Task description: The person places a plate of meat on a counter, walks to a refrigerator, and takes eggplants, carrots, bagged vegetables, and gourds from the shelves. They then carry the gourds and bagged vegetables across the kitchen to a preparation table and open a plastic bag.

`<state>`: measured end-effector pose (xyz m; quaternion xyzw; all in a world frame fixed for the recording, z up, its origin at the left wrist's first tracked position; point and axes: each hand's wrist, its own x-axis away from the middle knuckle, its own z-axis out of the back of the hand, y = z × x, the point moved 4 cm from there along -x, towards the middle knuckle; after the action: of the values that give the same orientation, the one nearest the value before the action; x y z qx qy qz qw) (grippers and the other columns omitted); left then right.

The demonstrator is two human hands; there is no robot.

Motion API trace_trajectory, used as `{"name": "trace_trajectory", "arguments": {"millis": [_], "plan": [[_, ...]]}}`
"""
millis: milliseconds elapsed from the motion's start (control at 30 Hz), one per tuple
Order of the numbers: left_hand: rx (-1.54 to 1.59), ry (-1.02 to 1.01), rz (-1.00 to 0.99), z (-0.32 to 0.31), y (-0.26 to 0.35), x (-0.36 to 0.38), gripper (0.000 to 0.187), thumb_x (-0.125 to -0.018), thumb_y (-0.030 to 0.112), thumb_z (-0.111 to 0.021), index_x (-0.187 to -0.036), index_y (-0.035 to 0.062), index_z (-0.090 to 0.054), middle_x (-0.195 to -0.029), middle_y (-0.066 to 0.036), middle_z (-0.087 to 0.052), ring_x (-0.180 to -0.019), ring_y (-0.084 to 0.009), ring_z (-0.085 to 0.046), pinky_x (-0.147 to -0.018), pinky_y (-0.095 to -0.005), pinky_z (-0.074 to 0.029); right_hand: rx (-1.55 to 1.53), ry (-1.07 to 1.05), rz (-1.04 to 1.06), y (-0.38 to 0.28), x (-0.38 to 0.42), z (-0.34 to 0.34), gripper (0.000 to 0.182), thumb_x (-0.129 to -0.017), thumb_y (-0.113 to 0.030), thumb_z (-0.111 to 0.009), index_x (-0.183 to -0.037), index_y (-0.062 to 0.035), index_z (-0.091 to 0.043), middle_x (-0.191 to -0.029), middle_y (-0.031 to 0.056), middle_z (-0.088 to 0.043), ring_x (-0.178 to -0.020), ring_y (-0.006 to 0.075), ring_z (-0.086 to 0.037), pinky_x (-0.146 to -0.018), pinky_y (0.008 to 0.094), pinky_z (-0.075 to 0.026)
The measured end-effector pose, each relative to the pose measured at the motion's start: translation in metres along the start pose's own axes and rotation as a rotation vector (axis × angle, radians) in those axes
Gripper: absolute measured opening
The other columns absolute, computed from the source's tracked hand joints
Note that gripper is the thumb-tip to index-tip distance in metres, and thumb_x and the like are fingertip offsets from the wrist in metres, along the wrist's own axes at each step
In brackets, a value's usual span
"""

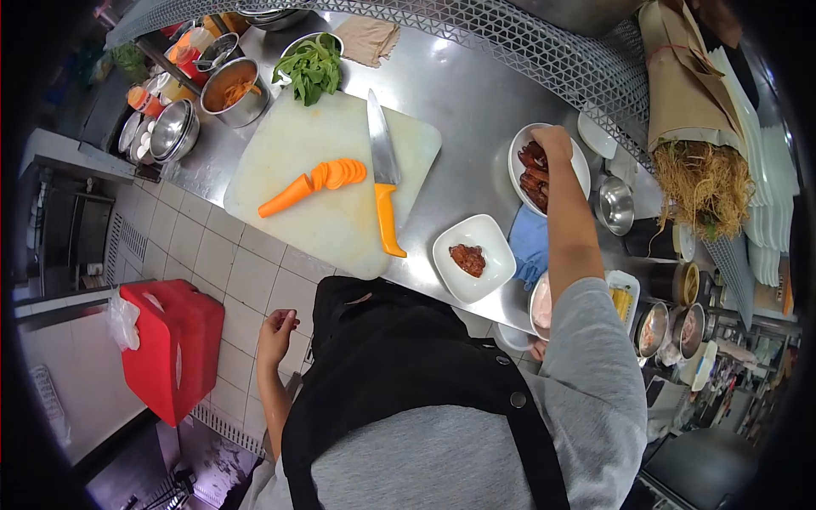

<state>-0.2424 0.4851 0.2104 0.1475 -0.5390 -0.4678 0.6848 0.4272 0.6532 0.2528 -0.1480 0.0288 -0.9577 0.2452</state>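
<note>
My right hand (552, 143) reaches down into a white oval dish (581, 174) at the right. Its bent fingers close on dark red glazed meat (534, 180), partly hidden by the hand. Over the floor at the left, my left hand (276, 333) hangs loosely curled with nothing in it. A square white bowl (459, 287) near the counter edge holds a small portion of reddish-brown meat (467, 260). On the white cutting board (314, 229) lies a carrot (287, 197), partly cut into slices (342, 173). An orange-handled knife (387, 195) rests beside it.
Behind the board stand a bowl of green leaves (311, 70) and a metal pot (228, 95). A blue cloth (529, 246) and a small metal bowl (615, 206) lie near my right arm. A wrapped root bundle (693, 110) hangs upper right; a red bin (174, 348) stands left.
</note>
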Motion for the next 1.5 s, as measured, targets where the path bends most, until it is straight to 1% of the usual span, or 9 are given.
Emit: {"name": "trace_trajectory", "arguments": {"millis": [167,267,467,700,733,800,933,1167,1500], "plan": [[-0.011,-0.057,-0.045,-0.007,0.006,-0.022,0.034,-0.089,0.035,-0.055,-0.100,0.0033,-0.061,-0.085,-0.006,-0.065,-0.080,-0.0138,-0.060,-0.070,-0.0261,-0.044,-0.125,-0.151,0.135,0.034,-0.004,0.023,0.046,-0.062,-0.037,-0.066,-0.096,-0.0052,-0.068,-0.096,0.0153,-0.067,-0.089,0.0268,-0.065,-0.077,0.0350,-0.050],[-0.054,-0.125,-0.074,-0.014,0.018,-0.037,0.034,-0.089,0.035,-0.055,-0.101,0.0037,-0.061,-0.085,-0.006,-0.065,-0.080,-0.0141,-0.060,-0.070,-0.0264,-0.044,-0.483,-0.064,0.324,0.051,0.038,0.053,0.026,-0.069,-0.024,-0.066,-0.076,0.0007,-0.066,-0.062,0.0037,-0.061,-0.046,0.0096,-0.050,-0.047,0.0240,-0.041],[-0.123,-0.234,-0.114,-0.031,0.058,-0.063,0.033,-0.089,0.029,-0.057,-0.098,-0.0028,-0.060,-0.081,-0.008,-0.064,-0.078,-0.0137,-0.058,-0.074,-0.0266,-0.046,-0.633,-0.650,0.541,0.045,0.169,0.064,0.018,-0.074,-0.021,-0.067,-0.078,-0.0037,-0.062,-0.063,0.0000,-0.057,-0.055,0.0059,-0.050,-0.050,0.0219,-0.038],[-0.187,-0.322,-0.145,-0.017,0.092,-0.072,0.037,-0.089,0.029,-0.057,-0.107,-0.0035,-0.057,-0.084,-0.009,-0.063,-0.081,-0.0140,-0.058,-0.077,-0.0271,-0.045,-0.696,-0.137,0.999,0.095,0.307,0.210,0.043,-0.068,-0.031,-0.077,-0.090,0.0018,-0.060,-0.068,0.0005,-0.052,-0.057,0.0088,-0.043,-0.049,0.0229,-0.031],[-0.195,-0.331,-0.146,-0.016,0.095,-0.073,0.037,-0.089,0.029,-0.057,-0.107,-0.0035,-0.057,-0.084,-0.009,-0.063,-0.081,-0.0140,-0.058,-0.077,-0.0271,-0.045,-0.865,0.492,1.084,0.120,0.338,0.205,0.055,-0.065,-0.046,-0.074,-0.087,0.0008,-0.057,-0.068,0.0021,-0.050,-0.056,0.0108,-0.046,-0.050,0.0255,-0.034],[-0.208,-0.244,-0.176,-0.009,0.098,-0.078,0.039,-0.089,0.030,-0.057,-0.108,-0.0040,-0.057,-0.084,-0.009,-0.063,-0.081,-0.0144,-0.058,-0.076,-0.0269,-0.045,-0.588,-0.561,1.572,0.128,0.337,0.248,0.050,-0.062,-0.048,-0.080,-0.080,-0.0051,-0.062,-0.064,0.0005,-0.053,-0.051,0.0145,-0.050,-0.044,0.0271,-0.035],[-0.242,-0.261,-0.217,-0.015,0.104,-0.082,0.038,-0.090,0.031,-0.055,-0.109,-0.0024,-0.057,-0.084,-0.009,-0.063,-0.082,-0.0149,-0.058,-0.077,-0.0267,-0.045,-0.603,-0.707,1.538,0.139,0.334,0.215,0.053,-0.062,-0.051,-0.079,-0.078,-0.0040,-0.061,-0.063,0.0001,-0.053,-0.052,0.0145,-0.052,-0.042,0.0276,-0.034],[-0.247,-0.314,-0.258,-0.024,0.113,-0.076,0.038,-0.090,0.031,-0.055,-0.107,-0.0024,-0.057,-0.087,-0.011,-0.064,-0.084,-0.0156,-0.059,-0.078,-0.0278,-0.045,-0.405,-0.459,0.363,0.146,0.231,0.086,0.023,-0.073,-0.017,-0.071,-0.082,0.0008,-0.060,-0.063,-0.0017,-0.052,-0.059,0.0053,-0.046,-0.053,0.0228,-0.039],[-0.304,-0.282,-0.273,-0.024,0.100,-0.074,0.038,-0.090,0.029,-0.055,-0.107,-0.0041,-0.057,-0.092,-0.013,-0.064,-0.088,-0.0181,-0.061,-0.080,-0.0291,-0.045,0.133,-0.107,0.271,0.169,0.147,-0.030,0.038,-0.065,-0.026,-0.075,-0.090,0.0002,-0.065,-0.088,0.0139,-0.067,-0.080,0.0317,-0.064,-0.072,0.0386,-0.050]]}}
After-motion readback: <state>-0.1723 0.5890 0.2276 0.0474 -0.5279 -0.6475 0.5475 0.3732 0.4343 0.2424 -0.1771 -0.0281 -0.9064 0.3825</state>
